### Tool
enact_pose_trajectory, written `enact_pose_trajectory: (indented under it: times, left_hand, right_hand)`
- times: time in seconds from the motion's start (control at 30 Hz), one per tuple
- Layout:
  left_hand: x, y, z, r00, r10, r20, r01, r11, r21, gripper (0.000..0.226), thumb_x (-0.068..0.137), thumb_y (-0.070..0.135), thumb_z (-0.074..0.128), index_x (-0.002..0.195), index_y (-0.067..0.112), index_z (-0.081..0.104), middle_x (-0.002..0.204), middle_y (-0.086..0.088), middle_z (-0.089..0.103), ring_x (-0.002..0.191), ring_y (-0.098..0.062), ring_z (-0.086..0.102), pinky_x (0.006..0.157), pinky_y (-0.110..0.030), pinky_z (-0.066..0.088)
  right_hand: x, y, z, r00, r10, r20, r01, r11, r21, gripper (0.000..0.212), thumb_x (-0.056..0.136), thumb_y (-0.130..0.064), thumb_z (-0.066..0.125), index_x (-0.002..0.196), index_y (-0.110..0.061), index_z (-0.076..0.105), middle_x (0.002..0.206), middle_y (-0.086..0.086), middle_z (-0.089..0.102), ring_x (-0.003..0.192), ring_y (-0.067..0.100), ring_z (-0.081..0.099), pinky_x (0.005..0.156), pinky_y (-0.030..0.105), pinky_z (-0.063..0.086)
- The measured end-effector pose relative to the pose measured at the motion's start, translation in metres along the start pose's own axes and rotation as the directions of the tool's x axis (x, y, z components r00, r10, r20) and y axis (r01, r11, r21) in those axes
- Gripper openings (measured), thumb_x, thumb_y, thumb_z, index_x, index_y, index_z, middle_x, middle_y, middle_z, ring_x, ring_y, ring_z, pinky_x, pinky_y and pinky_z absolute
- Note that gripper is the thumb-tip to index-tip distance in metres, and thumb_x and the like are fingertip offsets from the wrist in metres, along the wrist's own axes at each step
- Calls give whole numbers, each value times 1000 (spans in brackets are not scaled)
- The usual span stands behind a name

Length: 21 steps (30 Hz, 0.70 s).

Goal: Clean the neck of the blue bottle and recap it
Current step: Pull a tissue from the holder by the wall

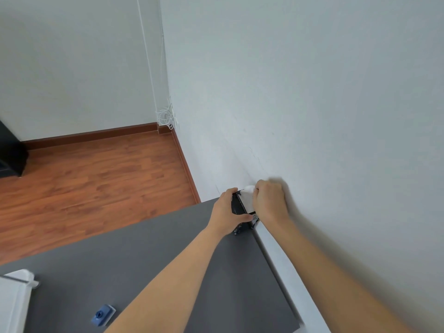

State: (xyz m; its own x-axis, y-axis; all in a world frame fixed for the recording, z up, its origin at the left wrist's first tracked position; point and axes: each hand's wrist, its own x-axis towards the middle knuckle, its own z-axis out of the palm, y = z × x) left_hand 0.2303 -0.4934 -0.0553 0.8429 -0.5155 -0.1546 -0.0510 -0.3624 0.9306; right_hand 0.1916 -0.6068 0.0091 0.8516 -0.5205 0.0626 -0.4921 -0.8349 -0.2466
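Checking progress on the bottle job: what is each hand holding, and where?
Left hand grips the near side of a black box; right hand pinches the white tissue at its top.

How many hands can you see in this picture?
2. The left hand holds the black box at the table's far corner; the right hand pinches a white tissue at its top.

Matt grey worktop (pixel 144 248); glossy reddish wood-look floor (pixel 96 179); smooth matt white wall (pixel 312 92); dark box (pixel 240 207) with soft white tissue (pixel 247 199); blue plastic-looking piece (pixel 102 314).
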Motion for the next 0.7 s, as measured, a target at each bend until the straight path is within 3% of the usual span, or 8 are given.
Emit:
enact_pose_trajectory:
  times: [0.1,0.17,0.3,0.4,0.53,0.7]
  left_hand:
    - [-3,7,-5,997,-41,69,43,999,-24,95,70,19,83,149,18,29,150,3,37,138,-15,32,100,-22,29]
    - [-8,19,-14,992,-93,82,105,980,-169,89,75,11,73,150,23,27,154,5,31,141,-12,28,106,-28,33]
    - [-27,49,-43,994,-65,86,99,857,-506,72,77,4,61,143,24,40,148,6,44,137,-14,39,106,-36,39]
    - [-48,69,-74,991,11,131,77,765,-639,65,75,10,64,137,22,49,136,0,58,127,-15,52,105,-37,42]
    - [-83,82,-107,994,72,85,-10,815,-580,46,89,13,69,132,17,53,122,-9,68,112,-19,64,99,-36,49]
    - [-130,83,-142,992,52,-115,-99,884,-457,27,86,9,72,110,13,61,96,-10,76,85,-20,70,83,-36,56]
  right_hand:
    - [-6,-3,-21,997,-13,-75,22,992,121,24,95,-4,45,87,4,66,83,19,72,69,27,58,60,35,44]
    - [-13,-6,-37,991,-6,-137,41,966,254,22,93,-6,51,85,4,69,77,17,73,69,29,65,65,36,51]
    - [-29,-13,-72,982,-13,-191,95,899,428,12,86,-11,62,76,-8,68,61,-5,61,53,5,52,51,14,34]
    - [-41,-22,-94,991,-38,-126,103,819,565,13,85,-15,65,74,-10,68,64,-12,61,54,-2,53,52,6,38]
    - [-60,-42,-115,996,-89,14,51,686,726,15,83,-15,67,68,-13,68,56,-9,60,39,0,43,55,24,38]
    - [-91,-76,-126,972,-204,116,30,598,801,11,82,-15,68,72,-15,67,55,-7,69,42,5,44,58,31,38]
